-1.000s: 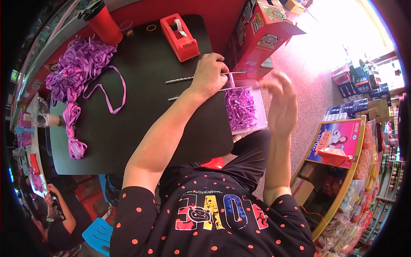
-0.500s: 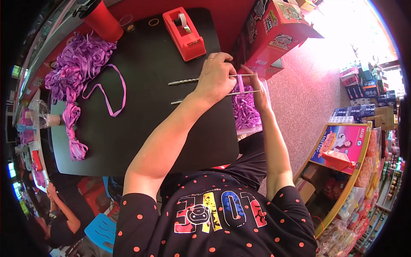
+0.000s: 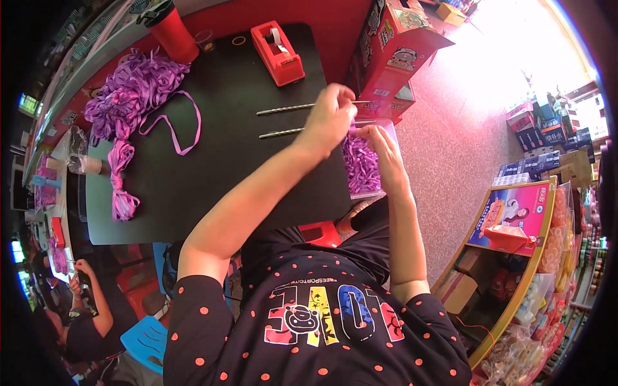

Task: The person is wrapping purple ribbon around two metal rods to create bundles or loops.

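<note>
Over the table's right edge, two thin metal rods with spiral shafts, the far rod [image 3: 286, 110] and the near rod [image 3: 281, 133], lie side by side under my left hand [image 3: 329, 123]. Its fingers are curled closed by a strip of purple ribbon [image 3: 352, 129] near the rods' right ends. My right hand [image 3: 387, 157] comes up from below, its thumb and fingertips pinched together at that ribbon. My left fingers partly hide the ribbon and the rods. Just below the hands sits a clear tub [image 3: 370, 194] full of folded purple ribbon pieces [image 3: 362, 166].
A heap of purple ribbon [image 3: 132, 90] lies on the black table [image 3: 212, 167], a loose strand [image 3: 172, 132] trailing off. Behind are a red tape dispenser [image 3: 278, 55] and red tumbler [image 3: 172, 35]. Red boxes [image 3: 396, 61] stand right. Another person [image 3: 90, 315] sits lower left.
My right hand has drawn back from the rods' ends toward me and now pinches beside my left hand. The ribbon band across both rods is no longer plainly visible. The view has shifted slightly.
</note>
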`<action>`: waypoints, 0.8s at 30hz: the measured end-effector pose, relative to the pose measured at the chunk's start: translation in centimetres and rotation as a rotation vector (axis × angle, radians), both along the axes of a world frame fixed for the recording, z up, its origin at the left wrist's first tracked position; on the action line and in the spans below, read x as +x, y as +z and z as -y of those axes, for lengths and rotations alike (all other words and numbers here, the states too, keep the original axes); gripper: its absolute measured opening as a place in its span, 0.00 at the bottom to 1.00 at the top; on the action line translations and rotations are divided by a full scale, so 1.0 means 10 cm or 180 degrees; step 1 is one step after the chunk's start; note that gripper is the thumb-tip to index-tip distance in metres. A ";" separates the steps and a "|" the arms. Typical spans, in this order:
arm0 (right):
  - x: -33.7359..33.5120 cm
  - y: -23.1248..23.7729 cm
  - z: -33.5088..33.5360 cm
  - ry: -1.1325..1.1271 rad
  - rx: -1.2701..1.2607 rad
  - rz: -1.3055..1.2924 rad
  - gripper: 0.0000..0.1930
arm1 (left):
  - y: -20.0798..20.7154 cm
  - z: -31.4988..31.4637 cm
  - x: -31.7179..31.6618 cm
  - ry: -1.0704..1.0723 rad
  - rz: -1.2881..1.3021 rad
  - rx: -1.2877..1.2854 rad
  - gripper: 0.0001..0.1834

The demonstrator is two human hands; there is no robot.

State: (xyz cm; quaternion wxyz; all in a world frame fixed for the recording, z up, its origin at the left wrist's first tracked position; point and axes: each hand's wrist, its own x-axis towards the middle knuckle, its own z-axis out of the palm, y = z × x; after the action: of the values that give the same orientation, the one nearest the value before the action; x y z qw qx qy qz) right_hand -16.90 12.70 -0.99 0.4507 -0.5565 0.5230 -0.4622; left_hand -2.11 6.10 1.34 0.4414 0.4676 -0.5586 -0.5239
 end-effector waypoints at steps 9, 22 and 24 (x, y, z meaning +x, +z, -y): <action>0.04 0.17 0.21 -0.0232 0.0436 -0.0520 0.19 | -0.24 -0.61 -0.39 -0.0430 -0.3248 0.3094 0.25; 0.03 0.28 0.11 -0.0051 0.0495 0.0338 0.18 | -0.34 -0.53 -0.31 -0.0254 -0.4012 0.2216 0.32; 0.01 0.36 0.08 0.0019 0.0491 0.0690 0.16 | -0.27 -0.55 -0.31 -0.0141 -0.3978 0.2284 0.35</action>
State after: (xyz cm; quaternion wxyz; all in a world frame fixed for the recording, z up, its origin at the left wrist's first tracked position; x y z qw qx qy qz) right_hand -16.82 11.90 2.64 0.5474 -0.4685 0.5036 -0.4766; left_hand -5.24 11.59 -1.37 0.4869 0.1851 -0.0045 -0.8536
